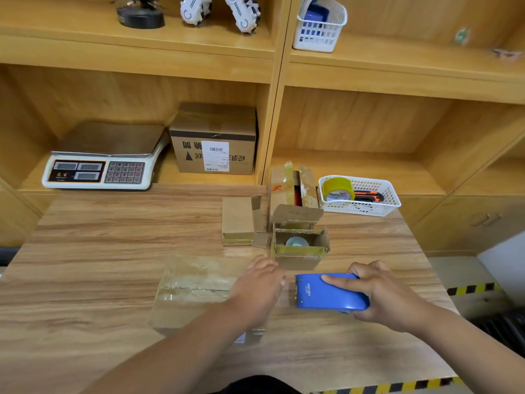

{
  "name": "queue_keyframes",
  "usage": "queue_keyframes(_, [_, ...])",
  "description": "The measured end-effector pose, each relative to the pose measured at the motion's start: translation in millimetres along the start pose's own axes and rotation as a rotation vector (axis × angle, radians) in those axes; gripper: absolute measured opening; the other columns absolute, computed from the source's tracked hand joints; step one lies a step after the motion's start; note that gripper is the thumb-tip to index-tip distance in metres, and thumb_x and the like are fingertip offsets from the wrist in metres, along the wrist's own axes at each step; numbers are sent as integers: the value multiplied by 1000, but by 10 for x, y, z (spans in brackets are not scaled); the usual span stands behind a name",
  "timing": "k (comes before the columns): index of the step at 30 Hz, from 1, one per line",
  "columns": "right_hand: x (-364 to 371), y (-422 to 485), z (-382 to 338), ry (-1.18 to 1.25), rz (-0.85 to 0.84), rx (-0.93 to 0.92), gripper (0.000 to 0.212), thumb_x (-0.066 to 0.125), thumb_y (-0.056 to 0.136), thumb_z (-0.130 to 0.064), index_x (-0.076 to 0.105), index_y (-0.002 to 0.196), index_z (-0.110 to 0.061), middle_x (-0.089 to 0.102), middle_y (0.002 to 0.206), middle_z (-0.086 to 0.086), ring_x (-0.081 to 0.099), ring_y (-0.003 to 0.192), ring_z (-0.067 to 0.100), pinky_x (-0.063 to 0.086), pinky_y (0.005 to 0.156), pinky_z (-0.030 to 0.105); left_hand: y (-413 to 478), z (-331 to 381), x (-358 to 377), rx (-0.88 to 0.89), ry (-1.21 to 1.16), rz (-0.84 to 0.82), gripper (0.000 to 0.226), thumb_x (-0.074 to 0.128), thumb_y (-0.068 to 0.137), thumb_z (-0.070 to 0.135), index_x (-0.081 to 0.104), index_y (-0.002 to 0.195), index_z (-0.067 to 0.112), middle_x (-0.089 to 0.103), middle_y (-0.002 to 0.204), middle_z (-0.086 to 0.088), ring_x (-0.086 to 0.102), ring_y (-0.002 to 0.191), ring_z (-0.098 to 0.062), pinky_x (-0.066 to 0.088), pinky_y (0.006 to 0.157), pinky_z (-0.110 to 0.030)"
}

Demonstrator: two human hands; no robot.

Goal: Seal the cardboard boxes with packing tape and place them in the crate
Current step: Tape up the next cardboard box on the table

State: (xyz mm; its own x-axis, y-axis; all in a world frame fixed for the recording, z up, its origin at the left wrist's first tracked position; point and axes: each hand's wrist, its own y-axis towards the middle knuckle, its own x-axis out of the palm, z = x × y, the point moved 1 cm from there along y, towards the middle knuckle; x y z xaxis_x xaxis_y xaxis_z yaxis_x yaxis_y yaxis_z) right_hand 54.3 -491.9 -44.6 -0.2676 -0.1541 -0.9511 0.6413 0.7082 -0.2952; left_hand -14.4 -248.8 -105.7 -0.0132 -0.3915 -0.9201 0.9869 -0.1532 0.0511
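Observation:
A flat cardboard box (190, 291) lies on the wooden table in front of me, with clear tape along its top seam. My left hand (260, 288) presses down on the box's right end, fingers curved over the edge. A blue tape dispenser (326, 292) sits just right of the box, and my right hand (380, 291) grips it from the right, index finger stretched along its top. A short strip of clear tape spans the gap between box and dispenser. Behind stand a small open box (299, 248), a closed small box (238, 220) and a taller open box (294, 191).
A white basket (369, 207) with a yellowish tape roll and an orange knife sits at the back right of the table. A scale (105, 160) and a labelled carton (216, 140) occupy the shelf behind. The table's right edge carries yellow-black hazard tape (471, 288).

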Motion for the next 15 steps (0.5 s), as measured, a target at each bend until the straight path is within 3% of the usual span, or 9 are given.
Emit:
queue_keyframes(4, [-72, -112, 66, 56, 3, -3, 71, 56, 86, -57, 2, 128, -71, 29, 96, -26, 27, 89, 11, 22, 77, 9, -17, -6, 32, 26, -41, 63, 29, 30, 102, 28, 54, 113, 15, 55, 115, -3, 37, 117, -16, 8, 103, -17])
queue_keyframes(8, [-146, -139, 112, 44, -2, -23, 69, 58, 87, -51, 6, 129, -70, 33, 97, -24, 28, 89, 10, 22, 77, 10, -24, -25, 48, 27, -41, 64, 24, 31, 101, 27, 52, 105, 17, 54, 110, -2, 37, 113, -17, 16, 95, -18])
queue_keyframes(12, [-159, -182, 190, -34, -1, -9, 72, 56, 88, -52, -2, 126, -72, 35, 101, -19, 29, 91, 11, 20, 75, 10, -6, -31, 91, 34, -24, 32, 11, 42, 97, 16, 51, 100, 20, 55, 108, 1, 35, 114, -16, 15, 85, -12])
queue_keyframes(15, [-162, -145, 140, -104, -6, -5, 77, 56, 86, -53, -9, 123, -74, 31, 98, -19, 28, 90, 13, 16, 71, 16, 8, -34, 115, 2, -36, 24, 13, 40, 98, 18, 52, 102, 19, 55, 112, 1, 35, 117, -15, 26, 93, -17])
